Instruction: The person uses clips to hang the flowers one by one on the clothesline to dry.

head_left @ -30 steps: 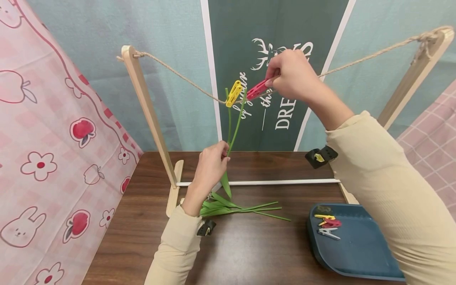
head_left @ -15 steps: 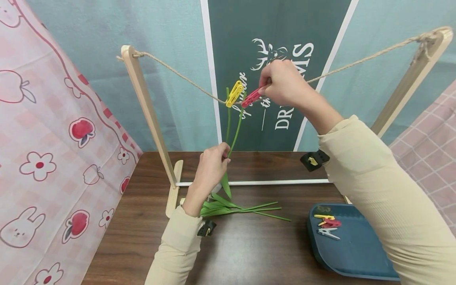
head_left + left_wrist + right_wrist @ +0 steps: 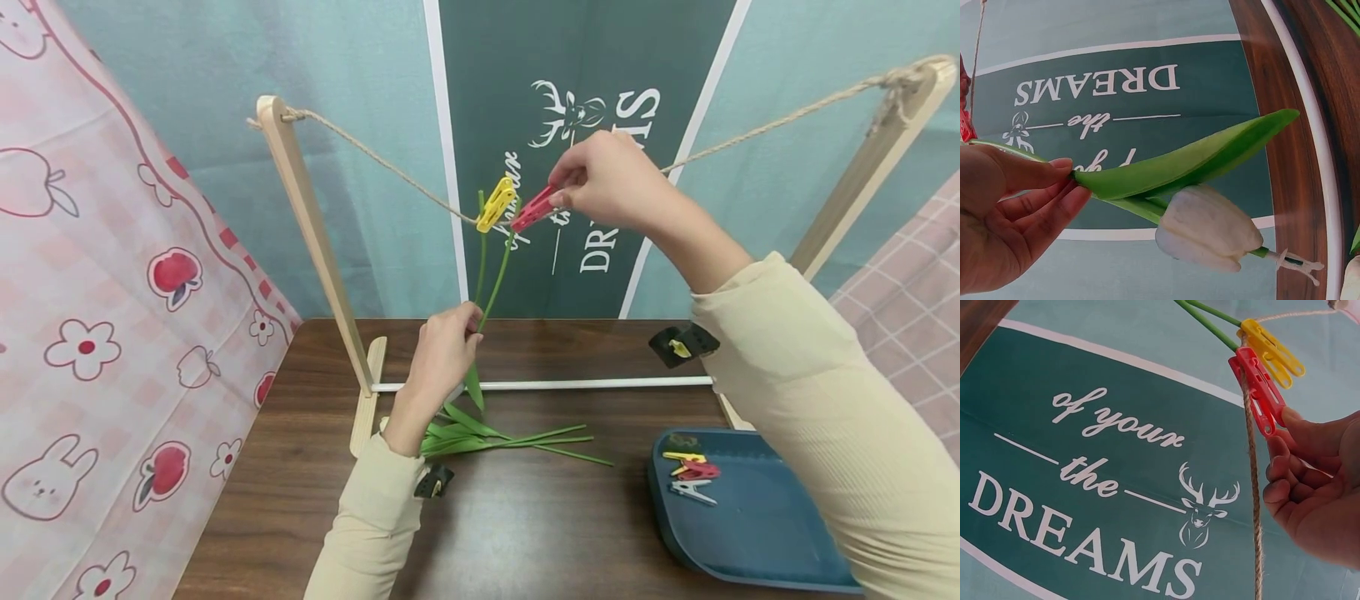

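My left hand (image 3: 442, 350) pinches a green artificial tulip stem (image 3: 498, 283) between thumb and fingers. In the left wrist view, a white tulip bloom (image 3: 1207, 228) and a long green leaf (image 3: 1191, 159) extend beyond the fingertips, bloom downward. Above, my right hand (image 3: 611, 179) pinches the handle end of a red clothespin (image 3: 1259, 387), whose nose is over the rope (image 3: 390, 171) at that stem's top end. Just left of it, a yellow clothespin (image 3: 496, 205) clips another green stem to the rope. The left fingers partly hide where the two stems pass.
Wooden posts (image 3: 311, 233) hold the sagging rope, with a white rod (image 3: 600, 384) low between them. More green stems (image 3: 487, 442) lie on the brown table (image 3: 525, 525). At right, a blue tray (image 3: 750, 542) contains several clothespins (image 3: 693, 479).
The right hand has brought the red clothespin down and left to the rope and stem end, then shifted slightly right. The left hand has stayed nearly still on the stem.
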A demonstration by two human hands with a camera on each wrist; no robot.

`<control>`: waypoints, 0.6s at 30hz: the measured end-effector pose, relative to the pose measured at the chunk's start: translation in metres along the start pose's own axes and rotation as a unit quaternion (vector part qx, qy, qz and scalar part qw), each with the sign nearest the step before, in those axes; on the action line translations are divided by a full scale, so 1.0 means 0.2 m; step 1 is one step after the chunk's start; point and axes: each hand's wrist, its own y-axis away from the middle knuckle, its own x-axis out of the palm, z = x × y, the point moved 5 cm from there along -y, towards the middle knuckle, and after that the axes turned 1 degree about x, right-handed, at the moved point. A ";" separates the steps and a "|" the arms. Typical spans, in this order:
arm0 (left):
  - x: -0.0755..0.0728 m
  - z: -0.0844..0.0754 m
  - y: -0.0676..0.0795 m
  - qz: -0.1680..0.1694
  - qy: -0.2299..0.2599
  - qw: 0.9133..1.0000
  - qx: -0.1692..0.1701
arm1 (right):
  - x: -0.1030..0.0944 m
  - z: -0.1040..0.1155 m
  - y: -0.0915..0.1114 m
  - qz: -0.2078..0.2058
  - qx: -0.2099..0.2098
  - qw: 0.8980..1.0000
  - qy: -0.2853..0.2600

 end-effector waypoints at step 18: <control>0.00 0.01 0.00 -0.008 0.000 1.000 0.009 | -0.03 -0.15 0.13 -0.001 0.035 0.998 -0.060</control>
